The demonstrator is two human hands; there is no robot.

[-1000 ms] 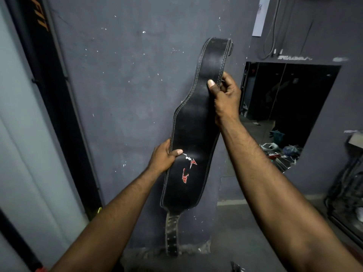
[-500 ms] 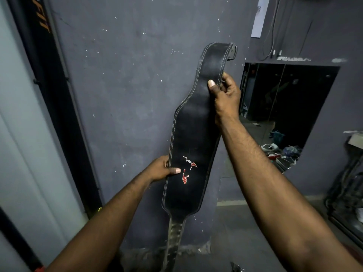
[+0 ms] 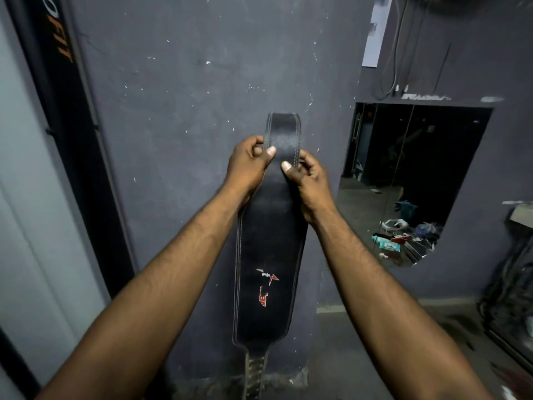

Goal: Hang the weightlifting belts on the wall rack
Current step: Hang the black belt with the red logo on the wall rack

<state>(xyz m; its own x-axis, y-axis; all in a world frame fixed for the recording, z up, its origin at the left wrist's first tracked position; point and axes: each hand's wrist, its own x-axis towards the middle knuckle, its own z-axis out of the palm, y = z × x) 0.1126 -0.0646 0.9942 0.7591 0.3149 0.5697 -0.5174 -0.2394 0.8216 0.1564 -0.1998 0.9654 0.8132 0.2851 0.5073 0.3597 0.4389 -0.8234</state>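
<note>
A black leather weightlifting belt with pale stitching and a small red and white logo hangs upright in front of the grey wall. Its narrow strap end dangles at the bottom. My left hand pinches the belt's narrow upper part from the left. My right hand grips the same part from the right, a little lower. Both thumbs press on the belt's front face. The buckle is hidden and no rack or hook shows in view.
A dark vertical post with orange letters stands at the left. At the right, a mirror reflects clutter on a floor. Cables hang above it, and more dark gear lies at the far right.
The belt has swung from a tilt to vertical and shifted toward the centre. My left hand climbed from the belt's wide middle to its narrow top, beside my right hand.
</note>
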